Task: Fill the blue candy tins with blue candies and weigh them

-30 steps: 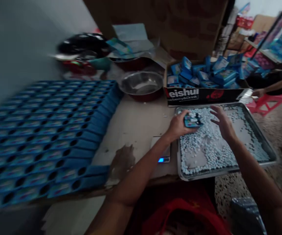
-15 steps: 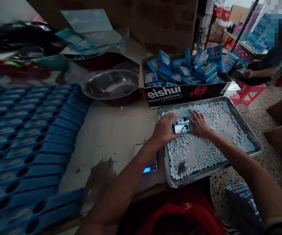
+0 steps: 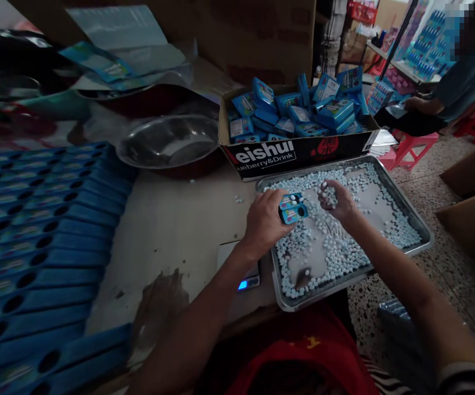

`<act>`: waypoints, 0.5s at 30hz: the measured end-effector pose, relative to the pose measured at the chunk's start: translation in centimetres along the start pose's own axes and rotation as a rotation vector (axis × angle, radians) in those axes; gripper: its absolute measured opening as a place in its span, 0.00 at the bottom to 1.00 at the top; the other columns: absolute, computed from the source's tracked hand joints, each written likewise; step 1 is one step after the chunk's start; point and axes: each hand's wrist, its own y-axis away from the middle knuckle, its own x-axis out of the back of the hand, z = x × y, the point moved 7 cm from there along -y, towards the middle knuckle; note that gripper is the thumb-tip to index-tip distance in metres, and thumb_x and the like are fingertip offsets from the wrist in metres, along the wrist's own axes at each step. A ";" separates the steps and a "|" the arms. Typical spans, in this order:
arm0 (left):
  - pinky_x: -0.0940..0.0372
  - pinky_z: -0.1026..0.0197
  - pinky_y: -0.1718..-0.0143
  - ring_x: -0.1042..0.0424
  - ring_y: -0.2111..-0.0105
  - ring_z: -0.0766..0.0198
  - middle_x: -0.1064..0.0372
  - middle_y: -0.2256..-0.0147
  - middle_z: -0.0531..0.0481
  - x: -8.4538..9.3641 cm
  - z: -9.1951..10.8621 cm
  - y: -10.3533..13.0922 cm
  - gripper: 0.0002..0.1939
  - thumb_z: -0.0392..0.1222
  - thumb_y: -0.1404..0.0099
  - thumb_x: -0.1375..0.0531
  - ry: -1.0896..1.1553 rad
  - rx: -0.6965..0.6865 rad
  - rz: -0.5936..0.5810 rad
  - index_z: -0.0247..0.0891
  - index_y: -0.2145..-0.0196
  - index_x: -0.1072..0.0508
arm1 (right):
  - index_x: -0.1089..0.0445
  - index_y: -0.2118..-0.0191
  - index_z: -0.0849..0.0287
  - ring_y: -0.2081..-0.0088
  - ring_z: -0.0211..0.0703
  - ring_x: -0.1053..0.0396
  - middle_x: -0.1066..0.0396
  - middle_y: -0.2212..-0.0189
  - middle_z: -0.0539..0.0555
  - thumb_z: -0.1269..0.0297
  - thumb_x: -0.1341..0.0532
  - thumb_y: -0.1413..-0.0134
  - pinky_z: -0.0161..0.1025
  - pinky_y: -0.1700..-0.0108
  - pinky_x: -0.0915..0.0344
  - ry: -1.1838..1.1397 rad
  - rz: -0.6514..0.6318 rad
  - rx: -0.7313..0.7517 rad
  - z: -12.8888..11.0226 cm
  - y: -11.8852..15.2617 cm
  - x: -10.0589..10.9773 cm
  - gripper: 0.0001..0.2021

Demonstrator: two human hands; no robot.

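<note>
My left hand [image 3: 264, 222] grips a pair of small blue candy boxes [image 3: 292, 214] at their left ends, above the left part of a metal tray [image 3: 430, 241]. A dark round opening shows on the nearer box, and a few pale tablets lie on the farther one. To the right, my right hand [image 3: 342, 204] is cupped, fingers curled round a handful of pale candy tablets [image 3: 328, 195]. Many loose tablets [image 3: 344, 255] spread across the tray beneath both hands. Beside my left forearm, a small scale [image 3: 249, 284] with a lit blue display is partly covered.
Rows of blue boxes [image 3: 39, 258] with round openings fill the table's left side. Behind the tray stands a carton [image 3: 270, 156] heaped with blue packs [image 3: 295, 112]. A metal bowl [image 3: 171, 145] sits left of it. Another person [image 3: 463, 82] sits at the far right.
My right hand has moved off the boxes and curled round a handful of tablets. Fewer tablets lie on the boxes, and the nearer box's round opening now shows. The camera view has shifted slightly.
</note>
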 end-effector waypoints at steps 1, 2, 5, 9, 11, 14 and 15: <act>0.28 0.43 0.42 0.23 0.46 0.39 0.23 0.50 0.43 -0.2 0.3 0.0 0.31 0.36 0.51 0.24 0.009 0.011 -0.006 0.44 0.50 0.29 | 0.34 0.69 0.53 0.75 0.37 0.40 0.33 0.74 0.48 0.46 0.30 0.50 0.33 0.78 0.48 -0.126 -0.011 0.000 -0.6 0.5 -0.8 0.18; 0.28 0.44 0.44 0.22 0.47 0.40 0.23 0.50 0.44 -0.5 0.4 0.1 0.32 0.38 0.50 0.24 0.043 0.031 -0.020 0.44 0.49 0.29 | 0.34 0.69 0.53 0.75 0.36 0.40 0.32 0.73 0.48 0.48 0.29 0.52 0.33 0.78 0.47 -0.243 -0.017 0.009 -1.3 1.0 -1.8 0.18; 0.28 0.50 0.50 0.21 0.52 0.45 0.22 0.53 0.47 -1.2 0.5 0.1 0.32 0.44 0.49 0.22 0.187 0.122 -0.069 0.45 0.50 0.30 | 0.35 0.68 0.53 0.71 0.38 0.34 0.29 0.69 0.49 0.49 0.26 0.49 0.34 0.75 0.39 -0.419 0.000 0.109 -3.2 2.7 -5.0 0.19; 0.29 0.53 0.55 0.21 0.54 0.46 0.22 0.57 0.50 -1.3 0.4 0.4 0.33 0.46 0.52 0.21 0.245 0.189 -0.068 0.46 0.52 0.31 | 0.35 0.69 0.52 0.68 0.39 0.34 0.31 0.68 0.49 0.43 0.27 0.42 0.37 0.68 0.35 -0.236 0.052 0.279 -4.6 4.0 -7.8 0.22; 0.29 0.54 0.57 0.20 0.54 0.46 0.22 0.57 0.50 -1.3 0.3 0.6 0.33 0.46 0.52 0.21 0.254 0.207 -0.072 0.46 0.53 0.31 | 0.34 0.69 0.52 0.68 0.38 0.35 0.31 0.67 0.48 0.40 0.26 0.43 0.37 0.67 0.36 -0.158 0.071 0.307 -4.8 3.9 -8.2 0.24; 0.29 0.54 0.56 0.20 0.55 0.47 0.21 0.57 0.51 -1.5 0.3 0.9 0.33 0.46 0.53 0.21 0.300 0.222 -0.119 0.45 0.53 0.31 | 0.33 0.69 0.52 0.68 0.37 0.36 0.31 0.67 0.48 0.36 0.25 0.45 0.36 0.69 0.39 -0.132 0.090 0.278 -4.6 3.3 -8.4 0.27; 0.29 0.54 0.56 0.20 0.55 0.48 0.21 0.57 0.51 -1.6 0.2 0.9 0.34 0.46 0.53 0.21 0.322 0.229 -0.138 0.45 0.53 0.31 | 0.33 0.69 0.52 0.68 0.37 0.36 0.31 0.68 0.47 0.35 0.25 0.45 0.36 0.69 0.40 -0.139 0.086 0.259 -4.6 3.1 -8.4 0.27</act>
